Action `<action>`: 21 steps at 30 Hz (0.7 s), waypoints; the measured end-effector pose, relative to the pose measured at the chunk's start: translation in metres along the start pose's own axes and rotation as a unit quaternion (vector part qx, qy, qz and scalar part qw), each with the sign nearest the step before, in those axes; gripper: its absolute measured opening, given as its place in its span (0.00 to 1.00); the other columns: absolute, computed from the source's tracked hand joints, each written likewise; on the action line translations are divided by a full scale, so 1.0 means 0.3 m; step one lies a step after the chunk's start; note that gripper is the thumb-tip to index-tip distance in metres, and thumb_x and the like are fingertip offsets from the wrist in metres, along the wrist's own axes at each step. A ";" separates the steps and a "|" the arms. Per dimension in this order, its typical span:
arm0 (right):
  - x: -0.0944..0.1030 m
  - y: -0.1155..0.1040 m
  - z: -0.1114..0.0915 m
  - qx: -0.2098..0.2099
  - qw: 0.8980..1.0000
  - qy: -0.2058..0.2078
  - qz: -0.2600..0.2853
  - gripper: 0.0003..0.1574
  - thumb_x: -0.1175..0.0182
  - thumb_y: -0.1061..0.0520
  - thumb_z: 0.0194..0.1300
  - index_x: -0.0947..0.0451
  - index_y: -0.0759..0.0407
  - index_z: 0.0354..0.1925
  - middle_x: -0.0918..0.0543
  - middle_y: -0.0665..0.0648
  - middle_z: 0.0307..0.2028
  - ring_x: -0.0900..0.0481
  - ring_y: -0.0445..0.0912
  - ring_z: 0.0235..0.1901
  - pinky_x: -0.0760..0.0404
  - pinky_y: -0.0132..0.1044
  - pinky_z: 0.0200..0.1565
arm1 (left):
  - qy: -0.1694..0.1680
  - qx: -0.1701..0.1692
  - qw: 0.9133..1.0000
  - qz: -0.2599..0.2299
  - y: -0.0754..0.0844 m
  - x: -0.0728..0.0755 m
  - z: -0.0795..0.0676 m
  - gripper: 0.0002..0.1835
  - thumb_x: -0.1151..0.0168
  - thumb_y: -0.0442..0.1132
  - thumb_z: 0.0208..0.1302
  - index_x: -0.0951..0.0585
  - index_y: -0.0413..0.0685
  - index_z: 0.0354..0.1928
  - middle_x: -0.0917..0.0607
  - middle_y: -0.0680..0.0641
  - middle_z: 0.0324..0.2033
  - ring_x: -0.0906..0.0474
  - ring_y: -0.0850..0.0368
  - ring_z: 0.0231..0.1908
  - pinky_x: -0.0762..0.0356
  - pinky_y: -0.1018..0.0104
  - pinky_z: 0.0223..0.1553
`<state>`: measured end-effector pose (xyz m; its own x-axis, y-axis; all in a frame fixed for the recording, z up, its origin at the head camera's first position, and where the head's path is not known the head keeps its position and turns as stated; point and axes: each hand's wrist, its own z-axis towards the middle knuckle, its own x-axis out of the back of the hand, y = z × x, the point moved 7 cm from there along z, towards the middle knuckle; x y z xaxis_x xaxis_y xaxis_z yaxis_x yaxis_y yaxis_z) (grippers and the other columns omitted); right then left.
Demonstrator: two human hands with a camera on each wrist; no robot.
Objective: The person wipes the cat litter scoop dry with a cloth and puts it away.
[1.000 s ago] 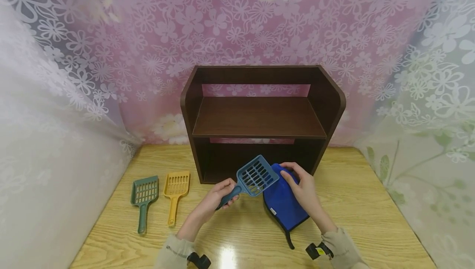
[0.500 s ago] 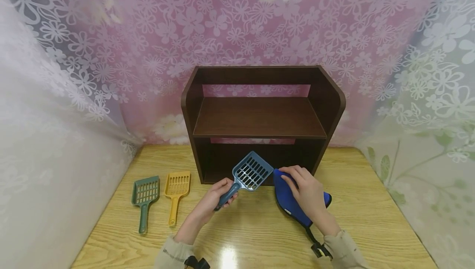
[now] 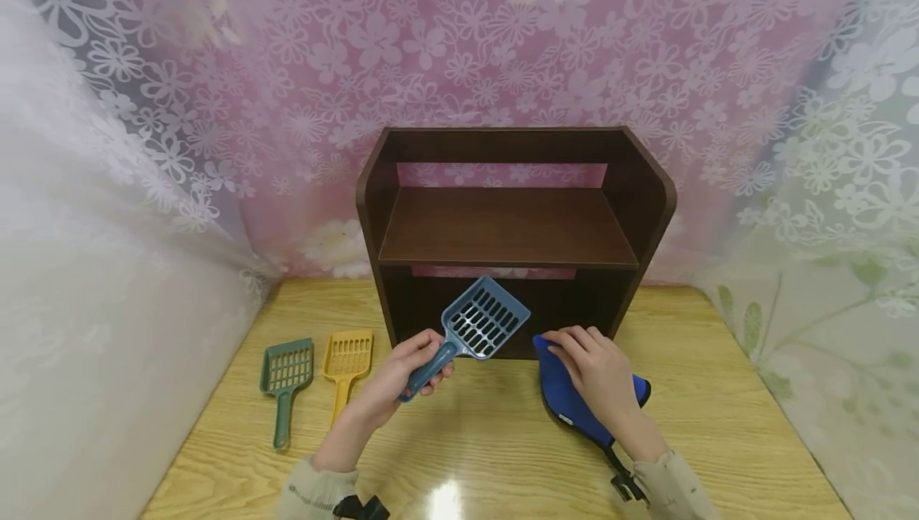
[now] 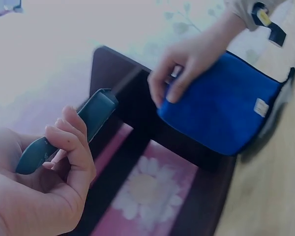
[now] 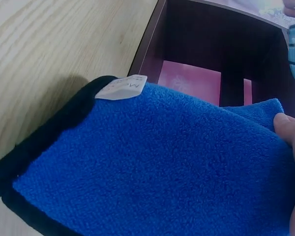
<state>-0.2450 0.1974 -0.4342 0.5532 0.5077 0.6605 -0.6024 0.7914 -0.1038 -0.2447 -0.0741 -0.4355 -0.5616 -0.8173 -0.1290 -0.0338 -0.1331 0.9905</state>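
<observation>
In the head view my left hand (image 3: 409,368) grips the handle of a blue slotted litter scoop (image 3: 485,317), its head raised before the shelf's lower opening. The left wrist view shows the fingers curled round that handle, with the scoop nearly edge-on. My right hand (image 3: 592,364) pinches the upper edge of a blue cloth (image 3: 567,396) with dark trim, a white label and a black loop. In the right wrist view the cloth (image 5: 162,162) fills most of the picture, a thumb on its edge. Scoop and cloth are apart.
A dark brown two-tier shelf (image 3: 506,225) stands at the back of the wooden table (image 3: 488,440). On the left lie a green scoop (image 3: 287,368) and a yellow scoop (image 3: 348,354). Flowered curtains (image 3: 301,97) hang behind and at both sides.
The cloth and right hand have moved right, away from the scoop they overlapped a second ago. My left hand has drawn the scoop slightly left and up.
</observation>
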 end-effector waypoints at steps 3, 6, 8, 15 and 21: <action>-0.003 0.001 -0.004 -0.002 1.000 0.002 0.007 0.12 0.31 0.57 0.62 0.15 0.54 0.45 0.15 0.52 0.38 0.23 0.45 0.32 0.24 0.38 0.29 | -0.002 -0.013 1.000 0.000 0.053 0.000 -0.006 0.14 0.59 0.46 0.84 0.30 0.42 0.48 0.21 0.47 0.35 0.29 0.63 0.27 0.28 0.75 0.27; -0.006 0.000 -0.007 -0.003 1.000 0.004 0.015 0.12 0.30 0.58 0.61 0.15 0.54 0.45 0.15 0.51 0.38 0.23 0.45 0.31 0.25 0.38 0.29 | 0.012 -0.016 1.000 -0.008 0.101 0.007 -0.005 0.13 0.59 0.45 0.83 0.30 0.43 0.48 0.20 0.47 0.34 0.29 0.63 0.27 0.28 0.75 0.27; -0.008 -0.001 -0.008 -0.004 1.000 0.004 0.019 0.12 0.30 0.58 0.62 0.15 0.54 0.45 0.15 0.51 0.38 0.24 0.45 0.31 0.25 0.37 0.29 | 0.024 -0.019 0.999 -0.012 0.133 0.014 0.003 0.12 0.59 0.44 0.83 0.30 0.44 0.48 0.21 0.46 0.34 0.29 0.63 0.26 0.29 0.75 0.26; -0.012 -0.008 -0.008 -0.004 1.000 0.004 0.021 0.10 0.33 0.55 0.66 0.15 0.52 0.46 0.15 0.50 0.38 0.23 0.44 0.31 0.25 0.35 0.29 | 0.100 -0.018 0.995 -0.007 0.223 0.061 0.064 0.12 0.61 0.43 0.84 0.29 0.44 0.49 0.22 0.48 0.33 0.31 0.61 0.28 0.29 0.75 0.27; -0.019 -0.019 -0.005 0.000 1.000 0.007 0.030 0.14 0.30 0.58 0.61 0.14 0.50 0.47 0.15 0.48 0.38 0.24 0.43 0.31 0.26 0.34 0.30 | 0.161 -0.024 0.987 0.006 0.287 0.113 0.135 0.16 0.62 0.43 0.84 0.29 0.38 0.55 0.18 0.51 0.36 0.27 0.60 0.31 0.26 0.75 0.32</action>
<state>-0.2438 0.1905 -0.4385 0.5239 0.5593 0.6425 -0.6348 0.7593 -0.1433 -0.3002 -0.0905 -0.3528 -0.2701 -0.9537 -0.1324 0.0160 -0.1420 0.9897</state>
